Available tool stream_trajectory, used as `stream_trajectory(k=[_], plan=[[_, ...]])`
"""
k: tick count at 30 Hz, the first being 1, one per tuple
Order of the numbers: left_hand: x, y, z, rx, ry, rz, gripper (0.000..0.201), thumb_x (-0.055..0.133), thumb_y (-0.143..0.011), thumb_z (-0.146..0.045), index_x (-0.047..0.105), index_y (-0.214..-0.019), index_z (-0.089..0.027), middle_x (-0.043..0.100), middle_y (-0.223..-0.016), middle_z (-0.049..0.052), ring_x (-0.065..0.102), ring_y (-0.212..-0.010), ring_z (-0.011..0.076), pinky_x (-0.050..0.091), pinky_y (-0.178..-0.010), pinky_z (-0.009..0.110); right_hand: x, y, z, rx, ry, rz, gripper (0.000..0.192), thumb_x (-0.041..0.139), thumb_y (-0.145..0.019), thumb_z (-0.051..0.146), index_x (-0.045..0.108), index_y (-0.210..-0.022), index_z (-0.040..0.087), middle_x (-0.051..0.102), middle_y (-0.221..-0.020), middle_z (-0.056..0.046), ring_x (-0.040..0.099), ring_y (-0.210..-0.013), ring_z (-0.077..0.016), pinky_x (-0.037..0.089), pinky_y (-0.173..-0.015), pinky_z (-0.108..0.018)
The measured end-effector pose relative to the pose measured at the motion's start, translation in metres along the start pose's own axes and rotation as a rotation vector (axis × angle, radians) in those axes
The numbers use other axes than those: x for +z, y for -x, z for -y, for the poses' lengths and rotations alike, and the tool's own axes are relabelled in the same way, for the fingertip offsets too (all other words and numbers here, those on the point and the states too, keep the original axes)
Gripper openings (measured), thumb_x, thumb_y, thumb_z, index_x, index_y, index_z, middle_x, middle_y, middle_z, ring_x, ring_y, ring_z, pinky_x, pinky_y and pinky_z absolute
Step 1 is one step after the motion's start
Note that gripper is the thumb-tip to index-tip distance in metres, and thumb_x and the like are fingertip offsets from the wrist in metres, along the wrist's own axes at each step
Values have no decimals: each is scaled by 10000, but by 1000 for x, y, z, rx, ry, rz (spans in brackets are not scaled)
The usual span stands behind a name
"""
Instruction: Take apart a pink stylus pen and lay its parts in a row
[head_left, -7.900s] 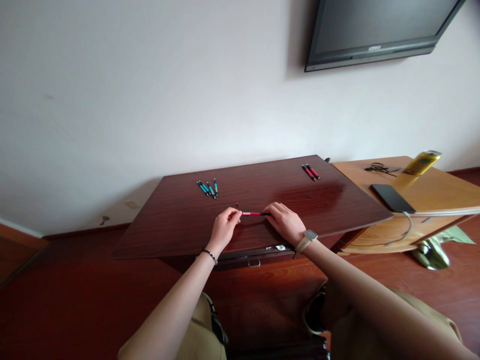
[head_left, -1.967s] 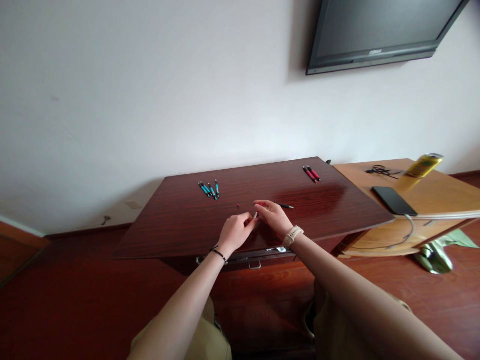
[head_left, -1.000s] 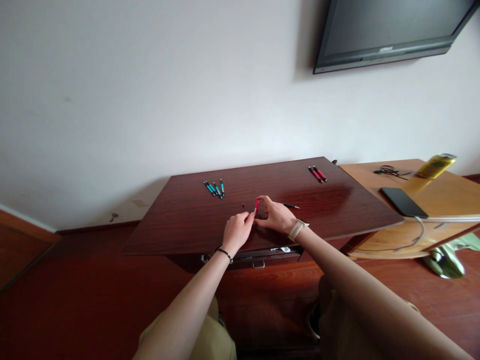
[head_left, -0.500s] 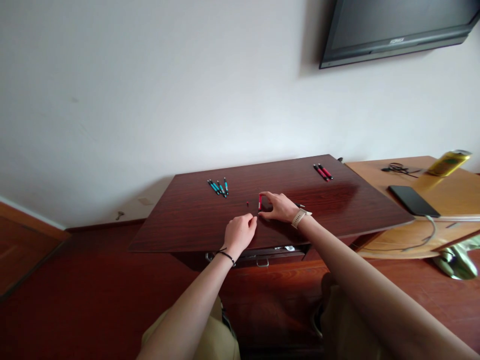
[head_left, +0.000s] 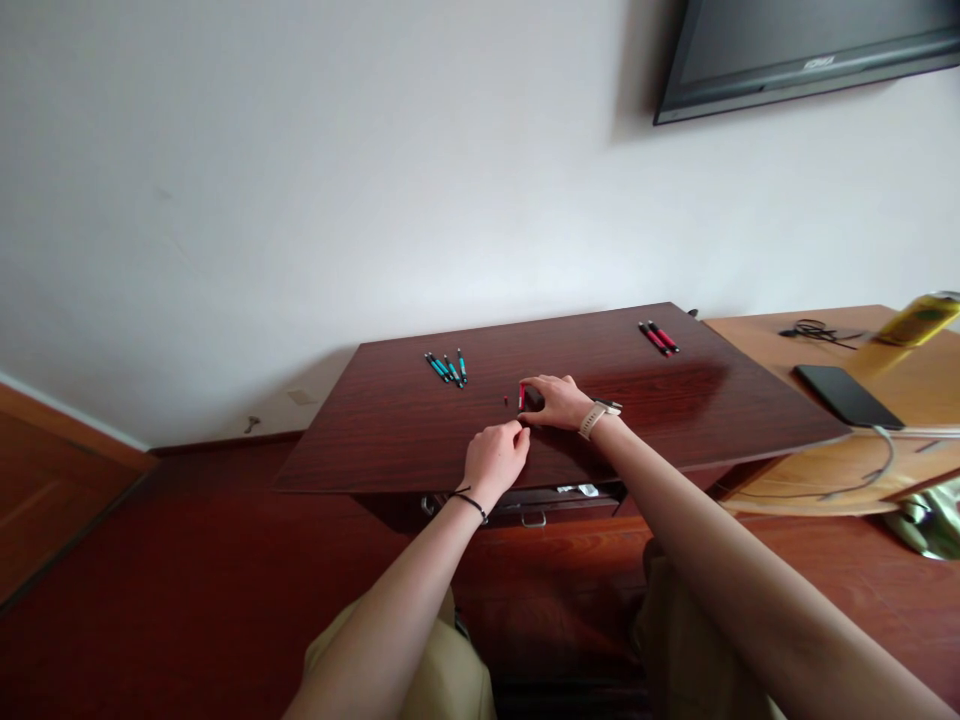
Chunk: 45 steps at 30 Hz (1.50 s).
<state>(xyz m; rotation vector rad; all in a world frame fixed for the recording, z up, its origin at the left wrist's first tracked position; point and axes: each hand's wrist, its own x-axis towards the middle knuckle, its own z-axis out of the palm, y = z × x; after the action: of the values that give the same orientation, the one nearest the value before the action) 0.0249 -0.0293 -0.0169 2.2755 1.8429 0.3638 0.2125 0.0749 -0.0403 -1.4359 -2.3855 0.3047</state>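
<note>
My right hand (head_left: 561,402), with a pale watch on its wrist, pinches a red pen (head_left: 522,397) between thumb and forefinger over the dark table. The pen points away from me. My left hand (head_left: 496,455) is closed, its fingertips right at the pen's near end. What those fingers grip is hidden. A tiny red piece (head_left: 505,399) lies on the table just left of the pen. Partly behind the right wrist lies a thin dark item (head_left: 609,405). Several teal pens (head_left: 448,369) lie at the back left, and two red pens (head_left: 659,338) at the back right.
The dark wooden table (head_left: 390,440) has an open drawer (head_left: 555,503) under its front edge. On a lighter cabinet to the right are a black phone (head_left: 846,395) with a cable, a coiled black cord (head_left: 817,332) and a yellow can (head_left: 921,320). A television (head_left: 810,60) hangs above.
The left fingertips have come up to the pen's near end. My right hand still pinches the pen. The whole view has shifted slightly, so things appear a little farther right.
</note>
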Motion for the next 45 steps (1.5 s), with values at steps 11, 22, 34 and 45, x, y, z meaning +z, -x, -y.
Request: stream_trajectory(k=[11,22,34,45], plan=[[4,-1,5,26,-24,-12,420,417,-1097,-472,763,-990,-261,806,-984,104,754,-875,264,463,-778,321,3,-2,-11,-10,22,43,779,753,-872,609,558,-1511,209,648,-1463,-169,580,-1367,-379,378,-1145,-515],[1,0,2,16,-24,-2,395,431,-1097,-453,760,-986,-265,805,-988,102,759,-893,264,465,-787,313,-2,9,-17,-8,26,46,1056,758,-840,688,355,-1657,152,530,-1582,-243,519,-1441,-416,349,-1193,-581],[1,-1,1,25,-41,-12,386,433,-1092,-437,757,-971,-264,809,-978,101,763,-882,273,461,-762,317,-2,22,-12,-19,42,7,831,731,-890,672,517,-1545,207,638,-1476,-187,593,-1362,-367,404,-1126,-505],[0,-1,2,20,-37,-6,382,429,-1097,-435,771,-1031,-279,813,-1015,97,768,-917,274,486,-792,324,5,3,-6,1,4,2,687,724,-895,667,633,-1416,228,720,-1332,-143,650,-1266,-341,411,-1106,-483]])
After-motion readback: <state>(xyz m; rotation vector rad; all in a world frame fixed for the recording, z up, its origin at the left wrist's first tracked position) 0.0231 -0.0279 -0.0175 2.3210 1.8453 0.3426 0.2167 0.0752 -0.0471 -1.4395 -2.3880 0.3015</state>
